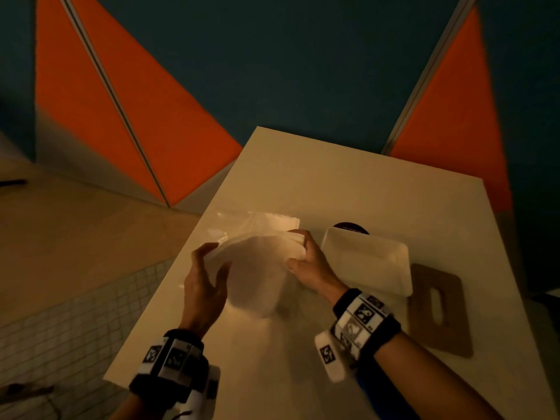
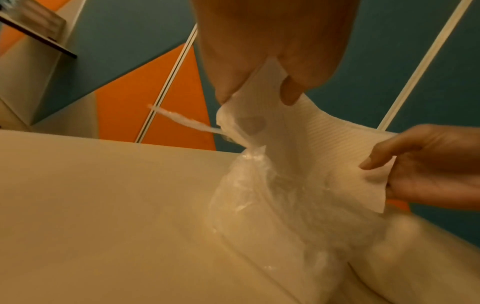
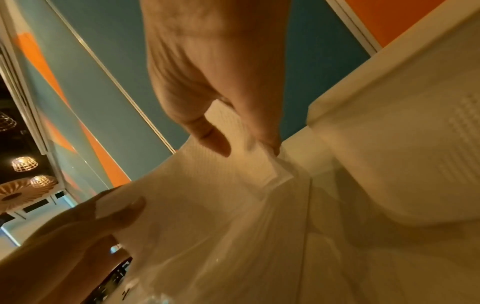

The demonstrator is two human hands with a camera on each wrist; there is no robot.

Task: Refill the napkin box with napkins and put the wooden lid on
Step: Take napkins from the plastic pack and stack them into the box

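Observation:
A stack of white napkins (image 1: 257,268) hangs bent between both hands above the table, partly inside a clear plastic wrapper (image 2: 249,195). My left hand (image 1: 209,268) pinches the stack's left end together with the wrapper (image 2: 249,90). My right hand (image 1: 303,253) pinches the right end (image 3: 249,148). The white napkin box (image 1: 366,262) stands open just right of my right hand. The brown wooden lid (image 1: 439,310), with its slot, lies flat on the table to the right of the box.
The white table (image 1: 303,177) ends close on the left, with tiled floor below. A dark round object (image 1: 351,227) sits behind the box. Orange and teal wall panels (image 1: 151,131) stand behind the table.

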